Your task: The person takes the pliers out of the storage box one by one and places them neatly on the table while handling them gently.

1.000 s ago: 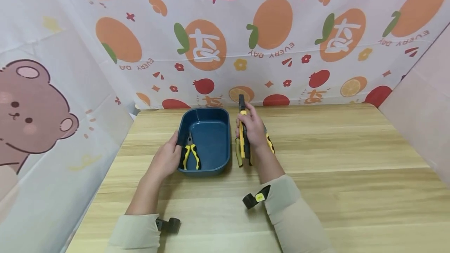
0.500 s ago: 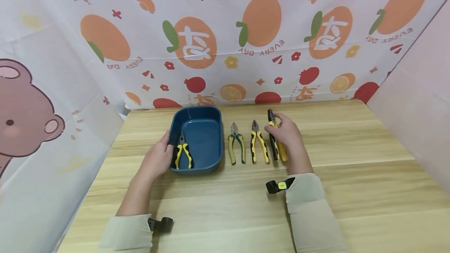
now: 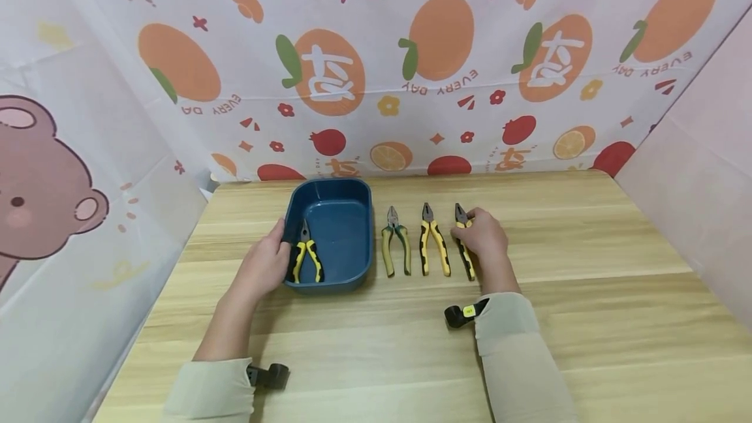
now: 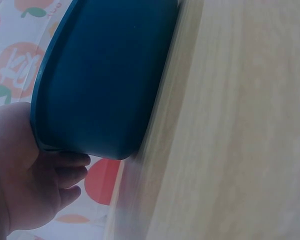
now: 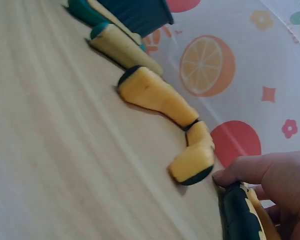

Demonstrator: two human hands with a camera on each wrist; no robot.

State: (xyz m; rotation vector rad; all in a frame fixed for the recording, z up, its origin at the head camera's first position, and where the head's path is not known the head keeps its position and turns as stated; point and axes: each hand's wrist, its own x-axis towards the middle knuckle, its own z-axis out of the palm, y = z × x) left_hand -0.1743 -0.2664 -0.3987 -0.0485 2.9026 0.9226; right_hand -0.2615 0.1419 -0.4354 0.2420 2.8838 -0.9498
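My left hand [image 3: 266,265] grips the left wall of a dark blue plastic bin [image 3: 343,234], thumb at the rim and fingers along the outside. Inside the bin, by its left side, lies a pair of long-nose pliers [image 3: 305,235] with yellow and black handles. At the right end of a row on the table, my right hand [image 3: 485,236] holds a pair of yellow-and-black pliers [image 3: 461,217] between thumb and fingers, jaws pointing away. The palm hides one of its handles in the head view; a black-and-yellow handle [image 5: 240,212] shows beneath the fingers in the right wrist view.
Between bin and right hand lie olive-green-handled pliers [image 3: 393,218] and another yellow-and-black pair [image 3: 427,215], jaws pointing away. A fruit-print cloth [image 3: 440,109] hangs behind the wooden table [image 3: 376,351]. Cameras sit at both wrists.
My right hand has carried the pliers from beside the bin to the right end of the row and lowered them to the table. The left hand keeps its hold on the bin.
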